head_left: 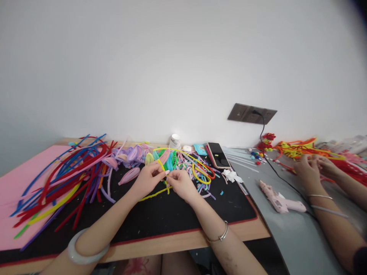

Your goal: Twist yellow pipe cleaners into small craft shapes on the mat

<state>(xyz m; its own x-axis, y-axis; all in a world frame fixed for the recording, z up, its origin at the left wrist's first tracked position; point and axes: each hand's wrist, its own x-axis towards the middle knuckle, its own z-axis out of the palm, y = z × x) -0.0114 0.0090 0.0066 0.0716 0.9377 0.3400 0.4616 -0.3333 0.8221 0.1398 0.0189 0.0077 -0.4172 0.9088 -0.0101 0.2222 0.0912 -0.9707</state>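
Note:
My left hand (149, 178) is closed in a pinch on a yellow pipe cleaner (161, 165), which sticks up above its fingers. Close beside it, my right hand (180, 182) has its fingertips pinched together at the same spot; a small dark bit shows between the two hands, too small to name. Another length of yellow pipe cleaner (151, 196) runs out below the hands over the black mat (160, 219). Behind the hands lies a heap of short pastel pieces and green and blue bundles (171, 160).
Long coloured pipe cleaners (61, 179) spread over a pink sheet (11, 225) at left. A phone (218, 156), white cup (174, 141) and crumpled tissue (232, 176) stand behind. At right are a pink glue gun (281, 199), its cable, and another person's hands (311, 170).

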